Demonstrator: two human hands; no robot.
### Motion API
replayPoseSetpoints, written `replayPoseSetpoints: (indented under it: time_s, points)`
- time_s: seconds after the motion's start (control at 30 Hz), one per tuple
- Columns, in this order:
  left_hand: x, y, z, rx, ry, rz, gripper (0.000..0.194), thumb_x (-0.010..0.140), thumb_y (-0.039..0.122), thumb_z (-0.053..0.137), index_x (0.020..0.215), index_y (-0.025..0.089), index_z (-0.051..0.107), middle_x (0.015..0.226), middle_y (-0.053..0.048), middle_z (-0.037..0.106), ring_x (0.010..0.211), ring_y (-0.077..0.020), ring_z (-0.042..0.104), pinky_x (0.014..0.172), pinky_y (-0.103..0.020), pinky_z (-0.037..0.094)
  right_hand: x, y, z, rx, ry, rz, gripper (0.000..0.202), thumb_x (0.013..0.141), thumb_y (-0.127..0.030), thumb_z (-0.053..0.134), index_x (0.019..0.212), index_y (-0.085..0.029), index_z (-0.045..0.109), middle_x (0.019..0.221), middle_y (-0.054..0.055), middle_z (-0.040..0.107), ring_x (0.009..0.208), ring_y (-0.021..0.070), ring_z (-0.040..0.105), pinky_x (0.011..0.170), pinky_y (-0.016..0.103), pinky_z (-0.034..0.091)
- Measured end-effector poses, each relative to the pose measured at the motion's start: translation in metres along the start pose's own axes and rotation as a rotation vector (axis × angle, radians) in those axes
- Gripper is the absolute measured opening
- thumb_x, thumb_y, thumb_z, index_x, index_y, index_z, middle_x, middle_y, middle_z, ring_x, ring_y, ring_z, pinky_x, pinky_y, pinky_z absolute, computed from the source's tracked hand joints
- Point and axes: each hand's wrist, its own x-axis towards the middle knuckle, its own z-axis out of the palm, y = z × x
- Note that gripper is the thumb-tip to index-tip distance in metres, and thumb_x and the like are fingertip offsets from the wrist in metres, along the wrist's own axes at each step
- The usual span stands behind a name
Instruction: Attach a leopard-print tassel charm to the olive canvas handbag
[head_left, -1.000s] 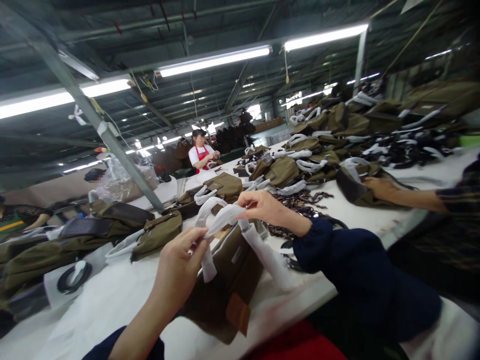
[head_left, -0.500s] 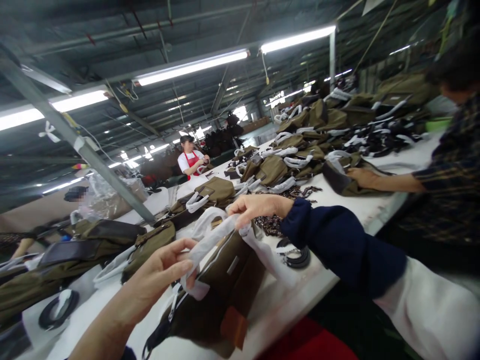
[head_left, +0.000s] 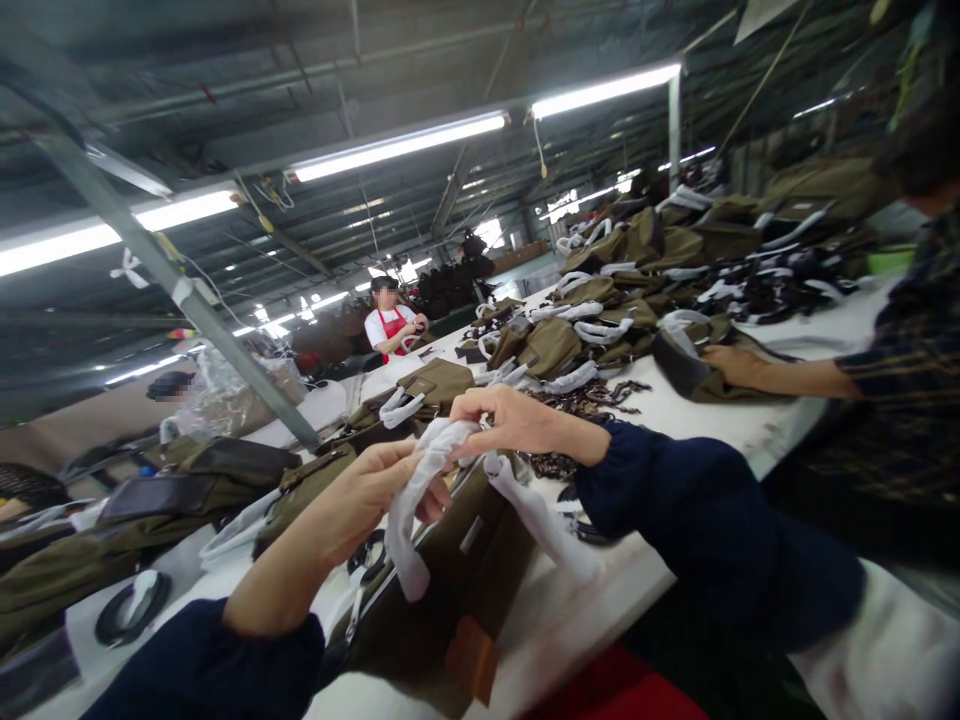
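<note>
An olive handbag (head_left: 442,590) with an orange-brown tag (head_left: 472,655) stands tilted at the table's near edge. Its handle (head_left: 409,545), wrapped in white paper-like covering, arches above the bag opening. My left hand (head_left: 397,480) grips this wrapped handle along its side, thumb over it. At the top of the same handle, my right hand (head_left: 499,420) pinches the white wrapping between thumb and fingers. A second white-wrapped strip (head_left: 544,530) hangs down the bag's right side from near its top. The bag's far side is hidden.
More olive bags (head_left: 555,350) are heaped along the white table (head_left: 720,425). Coiled black straps (head_left: 133,608) lie at left, with dark chains (head_left: 600,400) behind my right hand. A co-worker's hand (head_left: 735,368) rests on a bag at right; a person in a red apron (head_left: 394,325) stands farther back.
My hands have come closer together on the wrapped handle. My left hand has moved right and up, and its dark sleeve now shows. The view has shifted slightly.
</note>
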Motion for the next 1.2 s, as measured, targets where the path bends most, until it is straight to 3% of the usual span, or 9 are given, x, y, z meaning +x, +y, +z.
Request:
replayPoseSetpoints:
  time_s: [0.2,0.4,0.53,0.63,0.7,0.83,1.03,1.13,1.2]
  points:
    - [-0.004,-0.005,0.009,-0.067,-0.109,-0.112,0.035,0.095,0.043,0.051,0.108,0.014,0.066,0.081,-0.014,0.073,0.064,-0.0211,0.068,0.057,-0.027,0.052,0.000,0.001,0.000,0.109,0.083,0.004,0.034,0.075,-0.041,0.078,0.085,-0.014,0.059,0.076,-0.003,0.054,0.069,0.0108,0.046,0.064,0.022,0.036]
    - [-0.004,-0.012,0.020,-0.367,0.025,0.059,0.047,0.096,0.053,0.044,0.098,0.012,0.068,0.051,0.001,0.054,0.043,-0.0091,0.048,0.055,-0.023,0.049,0.004,0.030,0.000,0.175,-0.045,0.109,0.038,0.080,-0.047,0.072,0.093,-0.013,0.065,0.070,-0.004,0.053,0.062,0.0089,0.043,0.055,0.021,0.030]
    - [-0.003,-0.013,0.019,-0.299,0.021,0.125,0.029,0.098,0.037,0.049,0.089,0.014,0.064,0.047,0.005,0.049,0.036,-0.0055,0.040,0.049,-0.021,0.045,0.006,0.037,0.007,0.119,-0.015,0.104,0.042,0.077,-0.042,0.075,0.106,-0.014,0.064,0.088,0.000,0.060,0.075,0.0108,0.050,0.064,0.021,0.037]
    - [-0.006,-0.009,0.014,-0.211,-0.049,0.099,0.028,0.098,0.036,0.047,0.089,0.015,0.062,0.048,0.003,0.052,0.037,-0.0064,0.045,0.047,-0.020,0.043,0.013,0.028,0.011,0.111,-0.080,-0.004,0.042,0.074,-0.034,0.079,0.109,-0.016,0.062,0.098,0.001,0.062,0.086,0.0123,0.054,0.073,0.021,0.040]
    - [-0.009,-0.006,0.008,-0.154,-0.043,0.093,0.023,0.095,0.036,0.054,0.089,0.015,0.061,0.049,0.003,0.053,0.040,-0.0074,0.047,0.041,-0.017,0.038,0.019,0.023,0.012,0.180,-0.182,0.010,0.029,0.077,-0.036,0.076,0.090,-0.014,0.062,0.078,-0.003,0.059,0.071,0.0100,0.052,0.063,0.020,0.039]
    - [-0.020,-0.012,-0.011,-0.037,-0.033,0.007,0.023,0.088,0.038,0.066,0.090,0.016,0.059,0.051,0.004,0.054,0.040,-0.0056,0.044,0.035,-0.012,0.029,0.019,0.027,0.008,0.273,-0.221,0.111,0.038,0.075,-0.045,0.077,0.074,-0.014,0.056,0.060,-0.008,0.048,0.054,0.0063,0.041,0.049,0.019,0.030]
    - [-0.031,-0.027,-0.039,0.025,-0.144,-0.230,0.031,0.079,0.040,0.075,0.087,0.014,0.058,0.064,-0.003,0.066,0.050,-0.0104,0.057,0.046,-0.018,0.046,0.022,0.036,0.014,0.367,-0.306,0.139,0.043,0.075,-0.050,0.077,0.071,-0.013,0.054,0.060,-0.007,0.050,0.054,0.0052,0.041,0.048,0.018,0.029]
    - [-0.023,-0.012,-0.042,-0.014,-0.186,-0.264,0.038,0.076,0.040,0.078,0.096,0.014,0.059,0.082,-0.011,0.073,0.072,-0.0194,0.068,0.063,-0.027,0.054,0.039,0.038,0.020,0.408,-0.372,0.117,0.041,0.077,-0.051,0.075,0.079,-0.014,0.058,0.064,-0.006,0.052,0.055,0.0060,0.044,0.049,0.018,0.032]
    - [-0.012,0.001,-0.039,-0.024,-0.120,-0.243,0.035,0.082,0.040,0.073,0.100,0.013,0.059,0.078,-0.007,0.071,0.068,-0.0155,0.064,0.066,-0.026,0.053,0.051,0.042,0.021,0.408,-0.429,0.115,0.040,0.078,-0.051,0.075,0.084,-0.014,0.059,0.065,-0.006,0.052,0.055,0.0065,0.045,0.049,0.019,0.034]
